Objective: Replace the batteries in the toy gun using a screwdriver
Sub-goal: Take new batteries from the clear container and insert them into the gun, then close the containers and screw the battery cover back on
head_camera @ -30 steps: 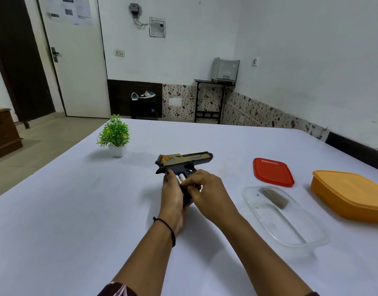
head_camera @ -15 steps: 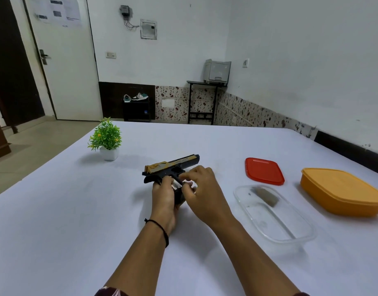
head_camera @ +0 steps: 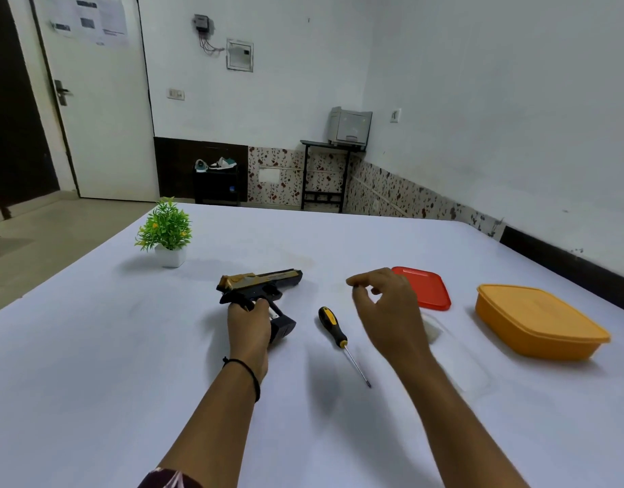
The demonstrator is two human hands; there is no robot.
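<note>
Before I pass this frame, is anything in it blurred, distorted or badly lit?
Head view: the wide-angle lens bows the door frame and table edges. Head view: soft, even light, faint shadows under the forearms and screwdriver, no glare. Head view: the right hand is slightly smeared, the clear container beside it nearly washes out; the toy gun in the left hand reads sharp.

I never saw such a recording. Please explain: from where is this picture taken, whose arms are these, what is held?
No machine: a person wears a camera on the head, so you look down along both arms. The left hand grips the handle of a toy gun on the white table. The right hand hovers with curled fingers; whether it pinches something small I cannot tell. A screwdriver lies between the hands. At right: a red lid, a clear container and an orange lidded box; a potted plant stands far left.
</note>
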